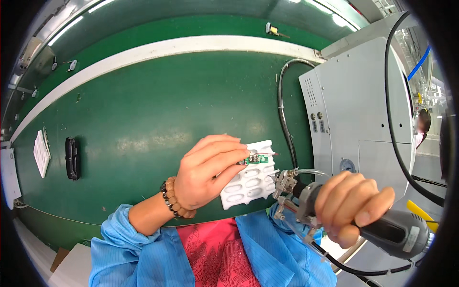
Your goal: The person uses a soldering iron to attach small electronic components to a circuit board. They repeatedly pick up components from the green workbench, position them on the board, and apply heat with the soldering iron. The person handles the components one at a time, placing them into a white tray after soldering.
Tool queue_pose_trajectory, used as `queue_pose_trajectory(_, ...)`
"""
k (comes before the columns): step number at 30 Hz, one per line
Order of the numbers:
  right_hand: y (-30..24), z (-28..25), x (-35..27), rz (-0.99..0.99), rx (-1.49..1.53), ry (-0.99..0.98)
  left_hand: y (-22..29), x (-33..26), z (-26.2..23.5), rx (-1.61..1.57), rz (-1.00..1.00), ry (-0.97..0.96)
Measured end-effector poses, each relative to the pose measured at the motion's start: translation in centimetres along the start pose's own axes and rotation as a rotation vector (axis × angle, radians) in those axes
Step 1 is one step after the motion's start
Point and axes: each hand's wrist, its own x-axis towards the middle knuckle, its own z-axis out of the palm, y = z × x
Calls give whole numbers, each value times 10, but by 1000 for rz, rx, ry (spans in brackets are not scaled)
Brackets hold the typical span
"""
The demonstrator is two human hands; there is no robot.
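Right hand (pixel 351 210) near right, fist wrapped tight around a grey soldering tool (pixel 382 229), metal tip pointing left, just beside the white tray (pixel 248 184). Left hand (pixel 208 174) pinches a small green circuit board (pixel 256 159) between thumb and fingertips, over the tray's far edge. Beaded bracelet (pixel 173 198) on left wrist. Tray sits on green belt (pixel 143 115). Black object (pixel 72 158) far left. Grey machine (pixel 356 110) to the right.
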Motion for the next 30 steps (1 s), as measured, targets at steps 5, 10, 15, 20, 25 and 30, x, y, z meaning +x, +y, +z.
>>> queue_pose_trajectory(5, 16, 25, 1, 40, -173, 217, 29, 19, -32, -84, -59, 32)
queue_pose_trajectory(10, 32, 26, 3, 105, -305, 161, 52, 34, -52, -68, 52, 24)
queue_pose_trajectory(15, 26, 29, 9, 209, -465, 107, 60, 35, -51, -137, 107, 35)
queue_pose_trajectory(20, 27, 30, 4, 209, -365, 102, 62, 35, -52, -145, 86, 34)
queue_pose_trajectory(25, 24, 35, 7, 256, -356, 127, 64, 35, -51, -161, 60, 47)
queue_pose_trajectory(30, 16, 29, 11, 320, -422, 37, 60, 34, -50, -162, 102, 39)
